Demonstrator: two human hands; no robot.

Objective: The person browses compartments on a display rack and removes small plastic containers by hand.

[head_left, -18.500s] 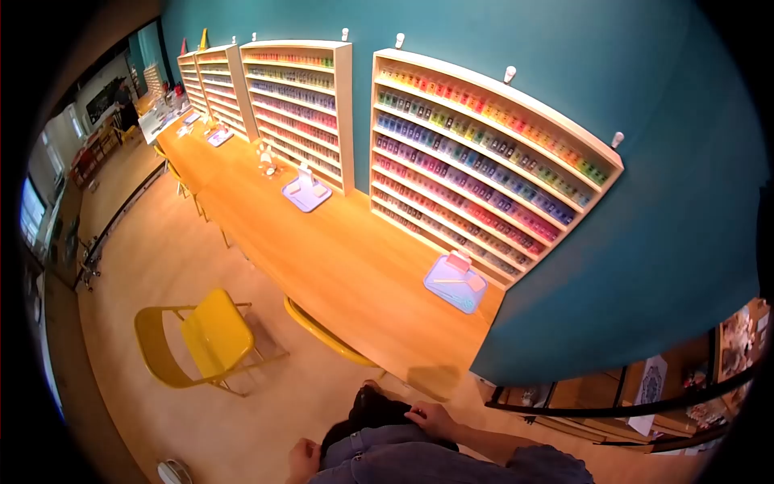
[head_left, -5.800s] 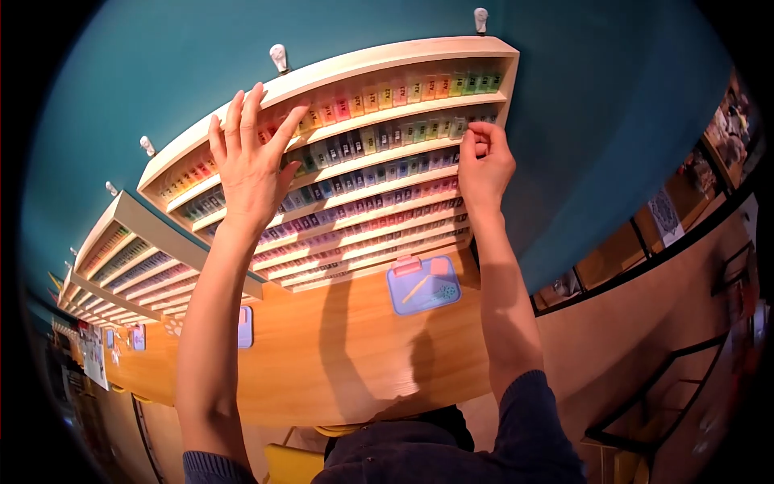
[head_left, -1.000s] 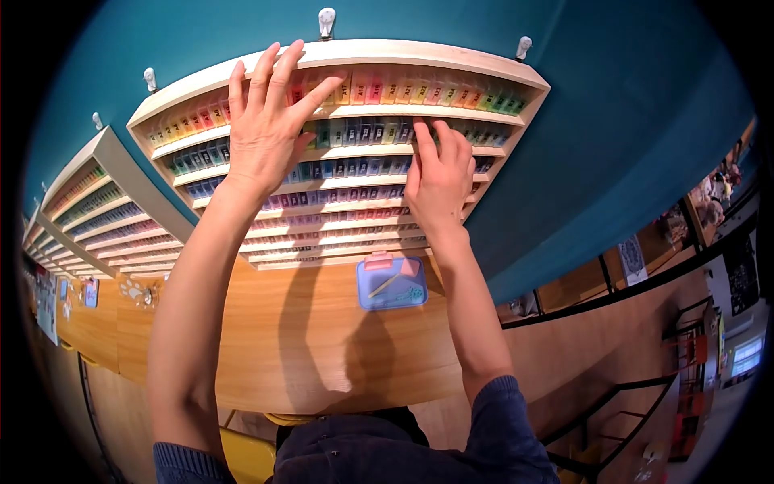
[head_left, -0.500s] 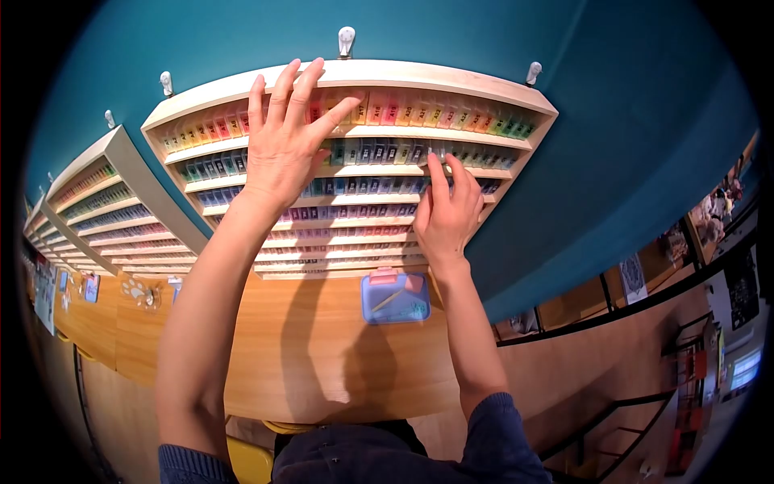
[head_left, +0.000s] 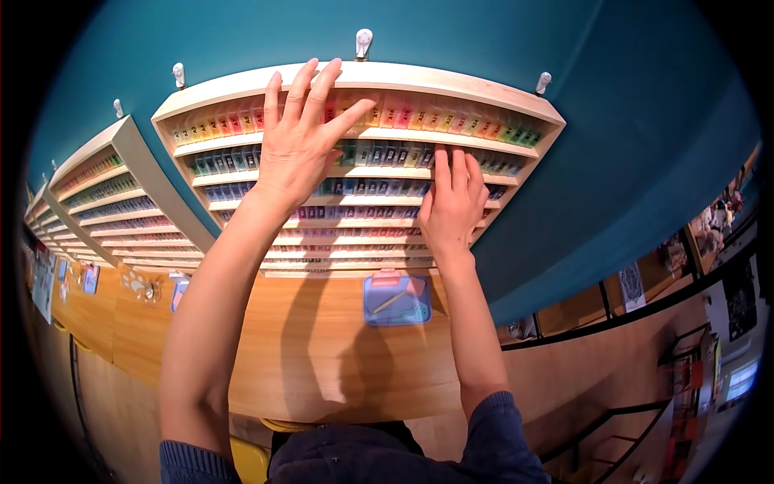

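A pale wooden wall rack (head_left: 459, 81) holds rows of small clear labelled containers with coloured contents. My left hand (head_left: 300, 149) is spread across its upper left part, fingertips over the top board and thumb in front of the top row of containers (head_left: 435, 119). No object shows in that hand. Against the second row of containers (head_left: 385, 153), toward the right, my right hand (head_left: 453, 206) has its fingers stretched upward. Their tips touch or nearly touch the containers there, and what lies behind them is hidden.
Below the rack is a wooden table (head_left: 266, 347) with a blue tray (head_left: 411, 316) holding a yellow stick and pink pieces. Another rack (head_left: 133, 157) hangs to the left. White hooks (head_left: 364, 42) are on the teal wall. A yellow chair (head_left: 248, 458) is below.
My right fingers, bent at the second row before, now lie straighter along it, closer together. The left hand keeps its pose at the rack's top. The view has shifted slightly.
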